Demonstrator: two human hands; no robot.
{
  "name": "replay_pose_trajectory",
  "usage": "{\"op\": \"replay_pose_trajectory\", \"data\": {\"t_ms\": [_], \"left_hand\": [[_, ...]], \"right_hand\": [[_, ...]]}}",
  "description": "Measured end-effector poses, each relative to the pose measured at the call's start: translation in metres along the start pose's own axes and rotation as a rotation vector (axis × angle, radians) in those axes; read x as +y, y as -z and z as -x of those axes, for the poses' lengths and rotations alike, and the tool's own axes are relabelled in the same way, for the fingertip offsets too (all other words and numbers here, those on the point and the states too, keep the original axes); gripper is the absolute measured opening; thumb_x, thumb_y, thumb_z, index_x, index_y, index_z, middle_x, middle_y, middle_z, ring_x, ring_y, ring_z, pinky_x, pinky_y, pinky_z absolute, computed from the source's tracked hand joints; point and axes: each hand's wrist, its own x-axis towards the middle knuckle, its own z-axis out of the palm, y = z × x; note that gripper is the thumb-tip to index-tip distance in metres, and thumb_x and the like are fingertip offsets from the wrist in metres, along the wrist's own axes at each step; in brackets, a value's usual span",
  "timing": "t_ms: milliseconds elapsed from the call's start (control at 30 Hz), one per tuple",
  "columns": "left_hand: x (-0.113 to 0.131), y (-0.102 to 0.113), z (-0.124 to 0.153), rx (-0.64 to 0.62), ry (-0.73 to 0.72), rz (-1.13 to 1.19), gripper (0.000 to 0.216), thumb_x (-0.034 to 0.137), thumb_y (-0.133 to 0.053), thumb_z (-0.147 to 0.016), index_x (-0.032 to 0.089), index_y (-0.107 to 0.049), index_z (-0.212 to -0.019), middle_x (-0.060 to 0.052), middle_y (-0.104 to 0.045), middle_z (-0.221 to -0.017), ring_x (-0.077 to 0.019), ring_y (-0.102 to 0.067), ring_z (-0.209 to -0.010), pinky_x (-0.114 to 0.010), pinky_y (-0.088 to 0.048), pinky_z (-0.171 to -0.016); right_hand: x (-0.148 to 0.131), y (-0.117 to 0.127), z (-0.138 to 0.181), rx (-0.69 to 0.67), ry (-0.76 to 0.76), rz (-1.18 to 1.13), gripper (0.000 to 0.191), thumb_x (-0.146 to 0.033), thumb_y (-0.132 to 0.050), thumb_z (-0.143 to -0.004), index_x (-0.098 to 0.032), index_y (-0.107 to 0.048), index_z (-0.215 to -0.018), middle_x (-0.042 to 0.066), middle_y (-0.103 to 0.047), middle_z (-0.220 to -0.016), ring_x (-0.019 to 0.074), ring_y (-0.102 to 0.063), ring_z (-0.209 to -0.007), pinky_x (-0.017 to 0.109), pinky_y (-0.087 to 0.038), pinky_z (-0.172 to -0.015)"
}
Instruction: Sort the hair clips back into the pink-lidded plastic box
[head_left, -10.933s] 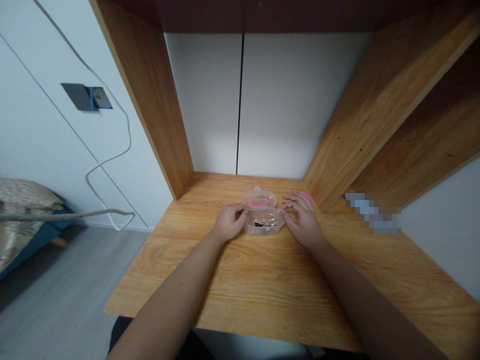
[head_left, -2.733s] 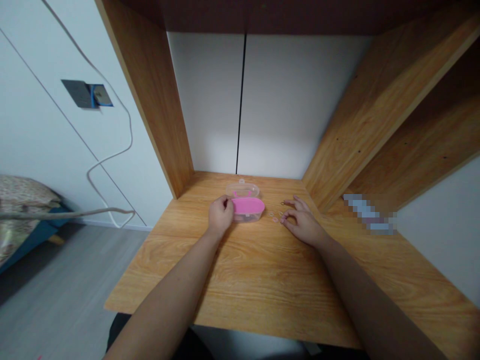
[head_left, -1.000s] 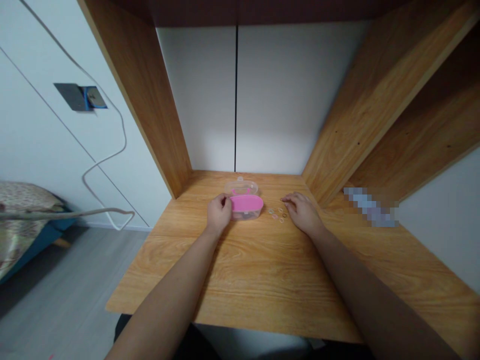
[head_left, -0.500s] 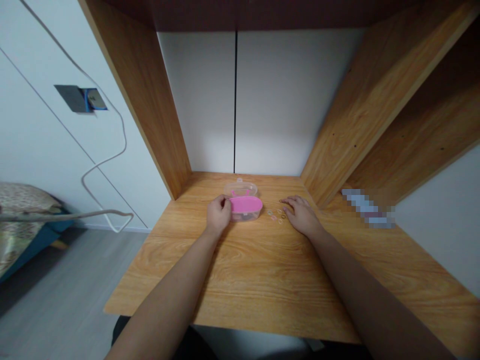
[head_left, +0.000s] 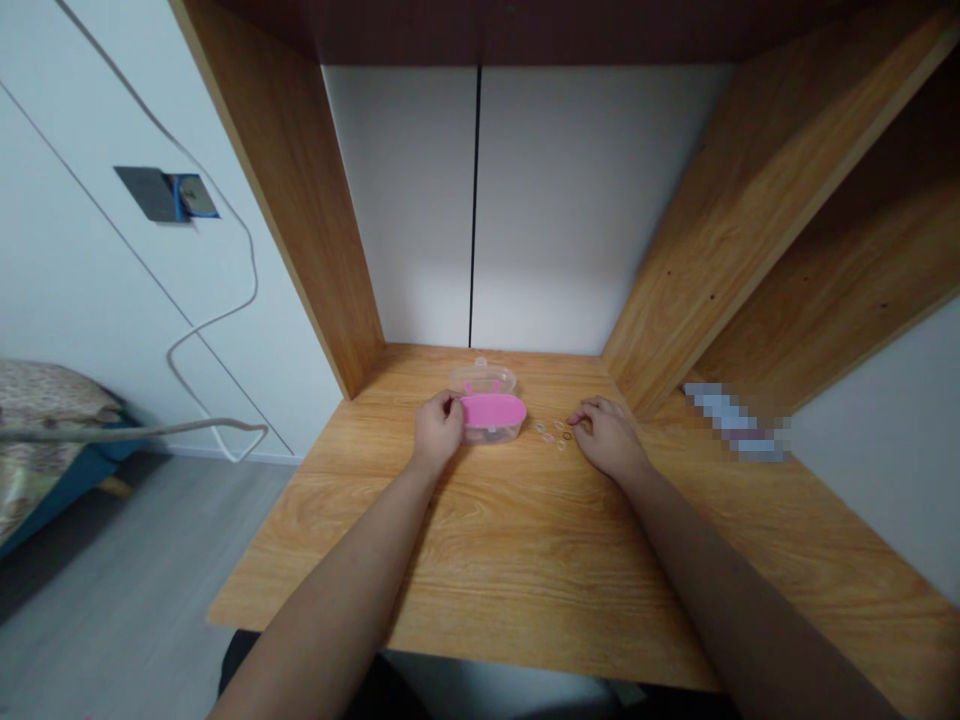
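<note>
A small clear plastic box (head_left: 495,432) stands on the wooden desk (head_left: 525,560), with a pink tray (head_left: 492,410) sitting in its top and its clear lid (head_left: 484,379) tipped open behind. My left hand (head_left: 439,432) is closed on the box's left end. Several tiny elastic rings (head_left: 555,433) lie loose on the desk just right of the box. My right hand (head_left: 611,438) rests palm down beside them, fingers curled, fingertips close to the rings. Whether it pinches one is too small to see.
Wooden side panels (head_left: 300,210) wall in the desk at left and right, with a white back wall. A wall socket (head_left: 166,193) with a white cable (head_left: 217,320) hangs at the left. A bed corner (head_left: 37,440) shows at far left. A blurred patch (head_left: 739,425) lies at the right.
Over eleven seconds the pink tray went from the desk onto the box, and rings came out onto the desk. In the last second my right hand drew slightly back from them.
</note>
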Motion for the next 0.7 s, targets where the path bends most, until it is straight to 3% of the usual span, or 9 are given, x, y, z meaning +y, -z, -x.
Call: {"op": "replay_pose_trajectory", "data": {"t_ms": [133,300,700], "left_hand": [[0.0021,0.0006,0.0006,-0.005,-0.006,-0.009,0.028,0.02,-0.046,-0.086,0.016,-0.073,-0.088,-0.004,-0.074,-0.081,-0.0188,-0.067,-0.076,-0.025,-0.046,-0.067],[0.0035,0.0013,0.0015,-0.003,-0.017,-0.006,0.027,0.02,-0.046,-0.086,0.016,-0.073,-0.088,-0.004,-0.074,-0.08,-0.0184,-0.066,-0.075,-0.025,-0.045,-0.067],[0.0012,0.0005,0.0007,-0.005,-0.015,-0.017,0.028,0.019,-0.047,-0.086,0.016,-0.074,-0.091,-0.006,-0.076,-0.086,-0.0192,-0.067,-0.078,-0.025,-0.046,-0.07]], "right_hand": [[0.0,0.0012,0.0006,0.009,-0.015,-0.014,0.018,-0.013,-0.055,-0.08,-0.022,-0.069,-0.084,0.008,-0.067,-0.103,0.0258,-0.06,-0.106,0.039,-0.045,-0.098],[-0.0003,0.0014,0.0006,-0.015,0.001,-0.012,0.015,-0.024,-0.057,-0.087,-0.022,-0.069,-0.096,0.009,-0.066,-0.104,0.0267,-0.059,-0.109,0.04,-0.044,-0.099],[-0.0032,0.0023,0.0001,-0.002,0.012,-0.056,0.013,-0.026,-0.057,-0.088,-0.022,-0.07,-0.087,0.011,-0.065,-0.112,0.0273,-0.058,-0.115,0.041,-0.045,-0.104]]}}
